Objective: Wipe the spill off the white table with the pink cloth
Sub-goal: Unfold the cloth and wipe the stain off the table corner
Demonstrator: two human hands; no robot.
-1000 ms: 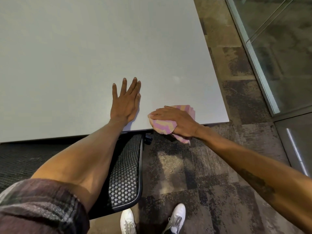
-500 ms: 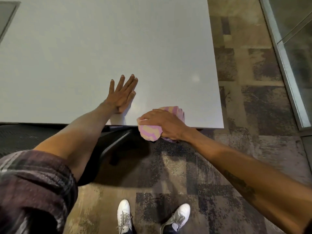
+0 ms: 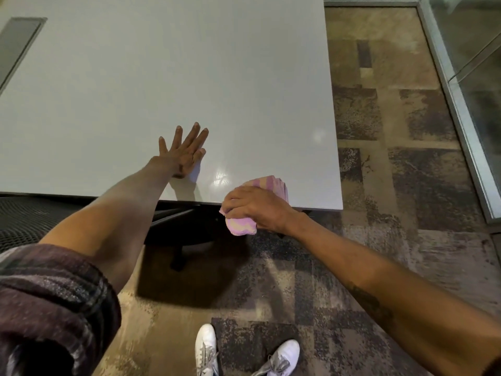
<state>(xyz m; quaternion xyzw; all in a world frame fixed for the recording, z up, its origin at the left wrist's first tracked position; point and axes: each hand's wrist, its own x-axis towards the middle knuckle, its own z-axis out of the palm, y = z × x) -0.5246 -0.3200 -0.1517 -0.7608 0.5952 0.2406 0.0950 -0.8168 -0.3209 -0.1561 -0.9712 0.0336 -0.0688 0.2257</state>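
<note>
While the left hand [image 3: 184,153] lay flat on the white table [image 3: 162,77], fingers spread and holding nothing, the right hand [image 3: 254,208] had its fingers curled tight round the bunched pink cloth [image 3: 244,226]. That cloth sat right at the table's near edge, part of it on the top and a fold hanging off below the rim, just short of the right corner. And there was the wet: a shiny streaked patch [image 3: 221,179] gleamed on the surface just left of the cloth, between the two hands, close to the edge. Whether it was spill or only lamp glare, I could not tell for certain.

To my eye the pass wanted the cloth flattened under the palm, not balled, then drawn leftward over that sheen with steady pressure, sweeping inward so nothing dripped onto the carpet [image 3: 379,213] or the white shoes [image 3: 207,348] below. The braced left hand looked well placed for that.
</note>
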